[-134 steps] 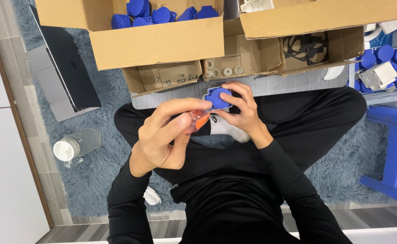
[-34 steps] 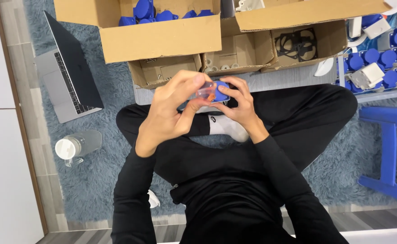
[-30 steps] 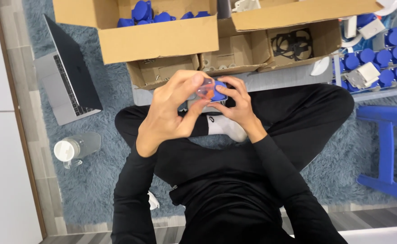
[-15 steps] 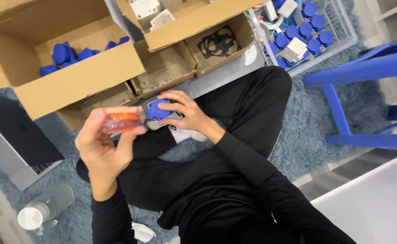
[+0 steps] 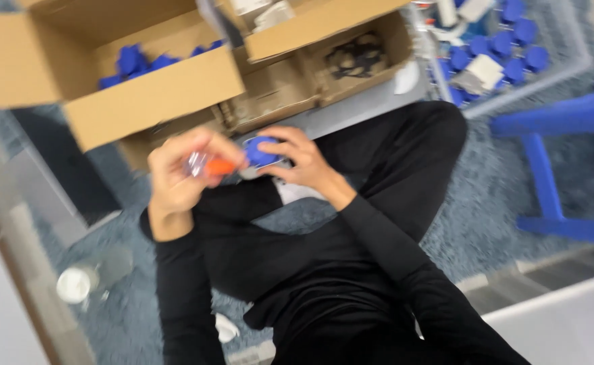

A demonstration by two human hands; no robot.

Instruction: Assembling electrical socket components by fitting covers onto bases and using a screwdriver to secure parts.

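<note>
Orange tool point(image 5: 219, 166) pinched in left hand point(image 5: 178, 177); blue part point(image 5: 262, 150) gripped by right hand point(image 5: 298, 162). Not yet joined; box point(image 5: 149, 96) half filled.

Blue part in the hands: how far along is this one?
Mid-step. The right hand grips the blue part; the left hand holds an orange-tipped tool beside it, not clearly touching through the blur. Done: cannot tell. Left, it seems: many blue parts sit in the open cardboard box and the wire basket.
</note>
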